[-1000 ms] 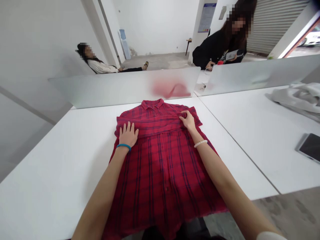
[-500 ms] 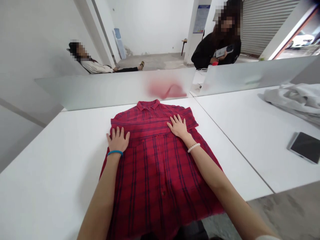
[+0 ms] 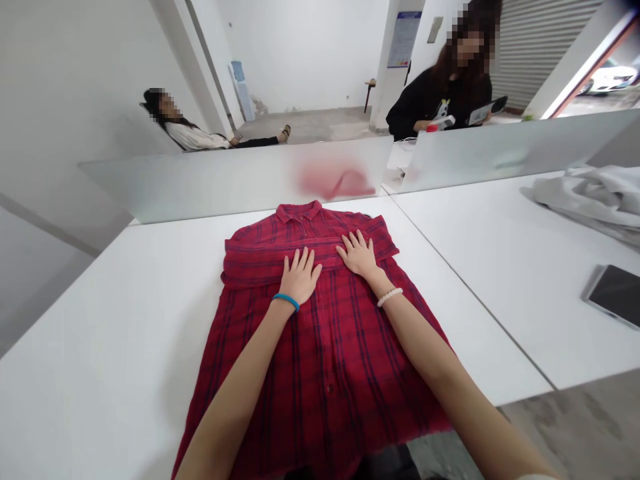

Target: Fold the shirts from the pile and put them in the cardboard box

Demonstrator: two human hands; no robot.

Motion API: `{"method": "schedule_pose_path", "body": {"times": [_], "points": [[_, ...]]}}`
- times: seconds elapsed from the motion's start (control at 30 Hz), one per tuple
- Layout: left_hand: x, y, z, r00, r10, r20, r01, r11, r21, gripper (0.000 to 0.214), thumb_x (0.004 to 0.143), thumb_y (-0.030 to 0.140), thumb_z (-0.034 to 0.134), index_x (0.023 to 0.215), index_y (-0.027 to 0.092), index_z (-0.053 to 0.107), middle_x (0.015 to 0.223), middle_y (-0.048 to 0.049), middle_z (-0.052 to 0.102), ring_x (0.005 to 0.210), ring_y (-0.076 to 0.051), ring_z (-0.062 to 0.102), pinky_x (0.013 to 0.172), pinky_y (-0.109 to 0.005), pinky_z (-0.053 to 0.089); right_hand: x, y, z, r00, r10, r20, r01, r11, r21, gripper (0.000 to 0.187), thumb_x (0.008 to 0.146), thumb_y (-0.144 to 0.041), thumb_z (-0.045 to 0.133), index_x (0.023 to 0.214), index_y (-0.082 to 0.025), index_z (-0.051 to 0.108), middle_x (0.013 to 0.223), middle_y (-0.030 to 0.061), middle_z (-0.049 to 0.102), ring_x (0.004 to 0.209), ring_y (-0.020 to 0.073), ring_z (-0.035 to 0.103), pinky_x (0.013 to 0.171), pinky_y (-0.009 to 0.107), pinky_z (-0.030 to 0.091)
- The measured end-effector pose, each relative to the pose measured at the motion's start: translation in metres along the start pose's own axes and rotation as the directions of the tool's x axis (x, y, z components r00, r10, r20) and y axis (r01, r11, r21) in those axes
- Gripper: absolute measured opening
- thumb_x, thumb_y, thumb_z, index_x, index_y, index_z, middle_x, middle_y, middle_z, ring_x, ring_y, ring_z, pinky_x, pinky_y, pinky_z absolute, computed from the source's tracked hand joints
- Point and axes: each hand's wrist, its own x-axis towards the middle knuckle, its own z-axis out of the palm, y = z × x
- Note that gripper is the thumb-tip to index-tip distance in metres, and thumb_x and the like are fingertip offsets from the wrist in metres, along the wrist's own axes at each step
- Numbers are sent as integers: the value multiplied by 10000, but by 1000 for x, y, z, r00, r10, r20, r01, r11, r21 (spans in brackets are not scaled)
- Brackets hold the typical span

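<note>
A red plaid shirt [image 3: 345, 347] lies front side up, its collar pointing away from me and its lower hem hanging over the near table edge. Both sleeves [image 3: 255, 260] are folded across the chest, one over the other. My left hand [image 3: 300, 279], with a blue band at the wrist, rests on the folded sleeves near the middle, fingers spread. On the right part of the sleeves, my right hand [image 3: 358, 255] lies flat with fingers apart, a pale beaded bracelet at its wrist. Neither hand grips the cloth.
The white table [image 3: 115, 320] ends at a frosted divider [image 3: 225, 183]. To the right are a dark-screened phone [image 3: 617, 293] and a heap of grey-white cloth [image 3: 595, 193]. Beyond the divider, one person [image 3: 195, 137] sits leaning back and another person [image 3: 425, 100] holds objects.
My left hand has slid from the shirt's left side to the middle of the folded sleeves. My right hand stays in place. The person at the back right has moved their hands apart.
</note>
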Motion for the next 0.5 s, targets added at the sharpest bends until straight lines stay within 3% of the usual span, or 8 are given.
{"method": "schedule_pose_path", "body": {"times": [0.1,0.2,0.37,0.5], "points": [[8,-9,2,997,-54,45,55,998,-17,552,953,373,206,1432,128,330,1516,-87,283,1408,-248,217,1152,-467,133,0,1,1,1000,-10,-15,10,1000,5,584,966,-498,241,1408,-154,408,1467,123,374,1401,304,183,1074,604,183],[7,-50,1,982,-185,45,186,982,-16,549,943,364,226,1438,148,319,1522,-99,264,1408,-264,216,1139,-511,142,0,2,1,1000,-7,-18,7,1000,16,583,964,-500,251,1404,-154,416,1466,121,377,1399,306,189,1077,601,181],[-12,-127,-9,889,-455,63,456,890,-10,612,921,404,241,1439,84,299,1511,-165,266,1392,-330,234,1111,-562,181,1,2,2,1000,-8,-5,9,999,31,585,964,-502,250,1406,-155,411,1468,128,371,1402,304,182,1073,608,178],[-25,-156,-11,839,-540,68,542,840,-20,619,921,431,211,1449,117,284,1518,-154,261,1391,-329,240,1096,-589,189,2,2,2,1000,-3,2,3,999,33,584,962,-505,265,1410,-159,407,1472,129,363,1404,305,176,1078,606,165]]}}
